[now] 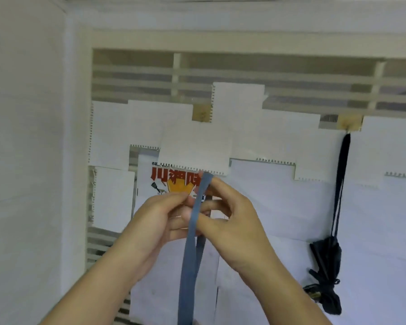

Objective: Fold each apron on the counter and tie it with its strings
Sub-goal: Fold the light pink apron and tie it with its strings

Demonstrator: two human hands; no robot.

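Head view, looking forward at a wall rather than down: both hands are raised in front of a slatted window (291, 90) that is largely covered with taped white paper sheets (197, 141). A blue-grey apron string (189, 261), a flat fabric band, runs up from the bottom edge of the frame in two overlapping runs and ends in a loop at the fingertips. The left hand (159, 219) has its fingers curled and pinches the band from the left; the right hand (232, 212) pinches it from the right, thumb and fingers closed on the strap near the top of the loop. The apron body lies below the frame and cannot be seen; no table appears. A printed poster with red characters (171, 181) shows behind the hands. At right, a dark bundle tied with cords (326, 277) hangs from a hook (348, 126) on the window frame; what it is cannot be told.

Judged step: handling the string before tying. To do it well, keep the band flat and untwisted, hold both runs under even tension, and form the loop close to the fingertips so the knot seats snugly.
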